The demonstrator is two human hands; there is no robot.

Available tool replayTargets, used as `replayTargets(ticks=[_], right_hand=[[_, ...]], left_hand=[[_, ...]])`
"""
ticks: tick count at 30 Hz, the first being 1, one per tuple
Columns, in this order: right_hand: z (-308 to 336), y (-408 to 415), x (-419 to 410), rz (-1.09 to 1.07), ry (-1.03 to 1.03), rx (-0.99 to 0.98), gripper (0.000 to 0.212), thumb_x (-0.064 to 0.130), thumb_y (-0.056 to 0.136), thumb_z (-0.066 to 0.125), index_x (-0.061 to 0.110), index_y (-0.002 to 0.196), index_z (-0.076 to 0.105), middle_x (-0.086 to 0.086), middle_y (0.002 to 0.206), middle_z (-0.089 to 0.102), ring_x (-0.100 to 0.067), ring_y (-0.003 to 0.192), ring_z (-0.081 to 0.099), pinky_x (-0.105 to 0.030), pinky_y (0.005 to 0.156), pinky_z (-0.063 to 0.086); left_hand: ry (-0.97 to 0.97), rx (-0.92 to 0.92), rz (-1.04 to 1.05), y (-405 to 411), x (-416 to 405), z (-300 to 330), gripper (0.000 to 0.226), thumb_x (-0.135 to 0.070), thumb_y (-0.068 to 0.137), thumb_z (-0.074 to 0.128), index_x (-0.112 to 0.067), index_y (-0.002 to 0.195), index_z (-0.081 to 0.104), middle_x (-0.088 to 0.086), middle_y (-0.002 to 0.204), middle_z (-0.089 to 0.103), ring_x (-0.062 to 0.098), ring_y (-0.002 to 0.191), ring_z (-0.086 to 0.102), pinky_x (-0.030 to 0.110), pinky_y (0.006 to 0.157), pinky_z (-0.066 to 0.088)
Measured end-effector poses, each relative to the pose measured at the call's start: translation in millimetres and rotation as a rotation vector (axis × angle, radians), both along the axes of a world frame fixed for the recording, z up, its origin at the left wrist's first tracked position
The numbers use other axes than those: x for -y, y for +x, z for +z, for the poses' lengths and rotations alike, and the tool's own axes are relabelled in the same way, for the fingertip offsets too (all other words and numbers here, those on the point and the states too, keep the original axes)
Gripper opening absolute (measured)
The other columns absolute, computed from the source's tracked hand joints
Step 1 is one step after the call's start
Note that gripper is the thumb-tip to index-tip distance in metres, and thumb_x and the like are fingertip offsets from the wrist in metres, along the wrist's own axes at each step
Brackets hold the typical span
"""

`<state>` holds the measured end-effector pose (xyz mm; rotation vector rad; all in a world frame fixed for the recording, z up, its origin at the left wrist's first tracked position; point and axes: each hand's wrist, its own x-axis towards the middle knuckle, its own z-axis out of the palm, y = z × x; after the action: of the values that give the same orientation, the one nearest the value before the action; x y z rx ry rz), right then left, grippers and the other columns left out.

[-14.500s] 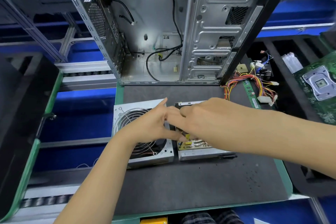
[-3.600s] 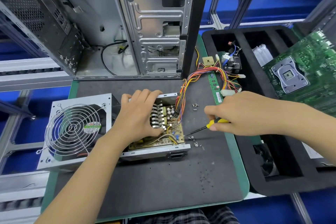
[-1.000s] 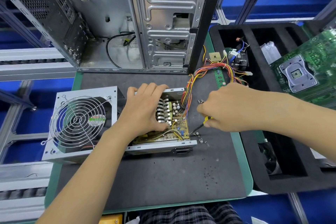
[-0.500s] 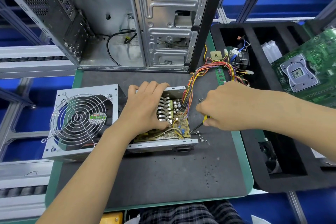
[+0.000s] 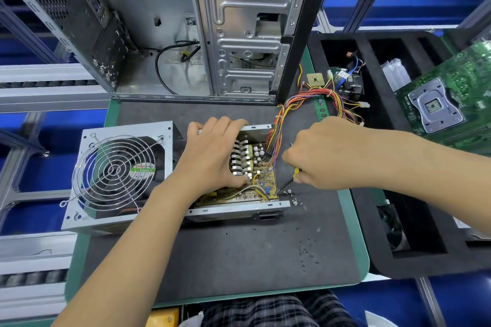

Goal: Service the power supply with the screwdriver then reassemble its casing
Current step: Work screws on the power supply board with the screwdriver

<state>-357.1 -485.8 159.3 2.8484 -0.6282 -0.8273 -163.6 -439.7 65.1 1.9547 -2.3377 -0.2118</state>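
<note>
Cover [image 5: 117, 175]: grey lid of the power supply, lying on the left of the mat [image 5: 239, 255] with its wire fan grille facing up – the round green-and-red hub sticker carries print too small to read.
Left hand [image 5: 212, 159]: palm down on the open supply [image 5: 239, 194], fingers curled over its far wall, thumb against the silver heat-sink fins – gripping the box.
Supply: open-topped metal tray just right of the cover, tan circuit board showing, capacitors near the back right corner.
Screwdriver [image 5: 288, 182]: yellow handle, dark shaft slanting down and left; its tip sits at the board's near right corner.
Right hand [image 5: 326, 156]: fist closed round the screwdriver handle, knuckles up.
Screws [image 5: 292, 196]: several loose ones on the mat, just beside the supply's right front corner.
Cables [image 5: 305, 103]: red, yellow and orange bundle running from the supply up and right.
Case [image 5: 212, 26]: bare metal tower standing behind the mat.
Motherboard [image 5: 451, 98]: green, far right, any lettering unreadable.
</note>
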Motion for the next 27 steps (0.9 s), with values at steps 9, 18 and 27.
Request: replayTargets(ticks=[9, 18, 27], right_hand=[[2, 13, 3, 0.0, 0.009, -0.021, 0.023, 0.037, 0.094, 0.05, 0.02, 0.082, 0.04, -0.006, 0.097, 0.056, -0.032, 0.092, 0.061, -0.03, 0.061, 0.036], [2, 13, 10, -0.052, 0.101, -0.021, 0.028, 0.038, 0.089, 0.057, 0.015, 0.105, 0.057, -0.004, 0.101, 0.06, -0.026, 0.087, 0.055, -0.026, 0.055, 0.035], [1, 8, 15, -0.052, 0.085, 0.05, 0.016, 0.026, 0.082, 0.063, 0.029, 0.082, 0.047, 0.009, 0.07, 0.031, -0.021, 0.072, 0.042, -0.026, 0.056, 0.031]], left_hand=[[0.009, -0.007, 0.001, 0, 0, 1, 0.1, -0.062, 0.058, 0.075, -0.025, 0.141, 0.034, -0.007, 0.117, 0.043, 0.017, 0.109, 0.039, 0.033, 0.083, 0.018], [0.011, -0.022, 0.003, 0, 0, 1, 0.1, -0.061, 0.057, 0.076, -0.026, 0.141, 0.034, -0.008, 0.116, 0.042, 0.016, 0.109, 0.038, 0.034, 0.085, 0.019], [0.008, -0.01, 0.004, 0, 0, 1, 0.101, -0.062, 0.057, 0.076, -0.025, 0.141, 0.035, -0.007, 0.115, 0.043, 0.017, 0.108, 0.04, 0.035, 0.085, 0.021]])
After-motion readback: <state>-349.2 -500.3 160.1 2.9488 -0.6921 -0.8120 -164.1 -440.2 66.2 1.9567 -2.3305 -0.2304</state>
